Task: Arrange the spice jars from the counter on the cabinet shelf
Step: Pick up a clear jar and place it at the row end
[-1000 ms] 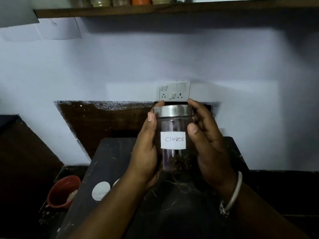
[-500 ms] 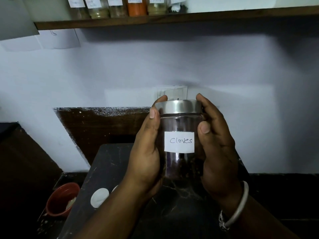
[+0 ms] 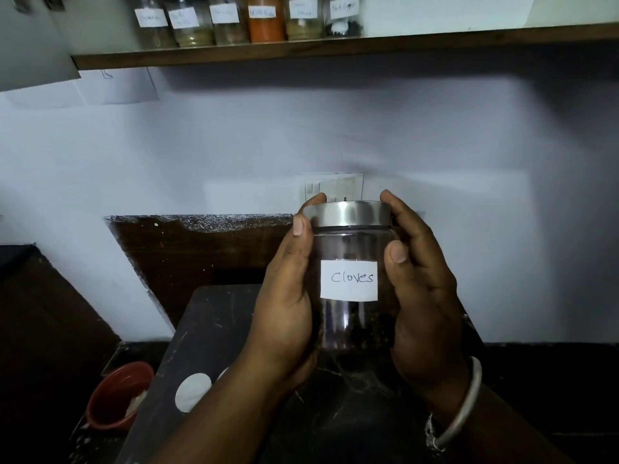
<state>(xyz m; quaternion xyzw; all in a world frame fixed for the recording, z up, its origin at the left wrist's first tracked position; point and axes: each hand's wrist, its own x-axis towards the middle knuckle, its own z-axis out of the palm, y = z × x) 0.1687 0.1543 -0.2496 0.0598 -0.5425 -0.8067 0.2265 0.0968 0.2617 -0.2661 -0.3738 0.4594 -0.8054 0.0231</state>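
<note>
Both hands clamp one jar (image 3: 350,316) w/ a steel lid (image 3: 348,214), held upright in the air above the dark counter (image 3: 207,329). Left hand (image 3: 284,306) wraps the jar's left side: thumb (image 3: 301,229) pressed on the glass just under the lid rim, another fingertip curling behind the lid's top edge. Right hand (image 3: 422,296) wraps the right side: thumb (image 3: 397,254) flat on the glass beside the label (image 3: 349,280), other fingers round the back up to the lid. Label reads "Cloves" & sits between the two thumbs, slightly lower. Dark contents show thru the glass below the label. Bangle (image 3: 464,406) on the right wrist. Well above the fingertips, a wood shelf (image 3: 435,41) carries a row of labelled jars (image 3: 248,21), approx six, one w/ orange powder. Switch plate (image 3: 335,187) on the wall just behind the lid. Red bowl (image 3: 117,396) low, left of the left forearm.
</note>
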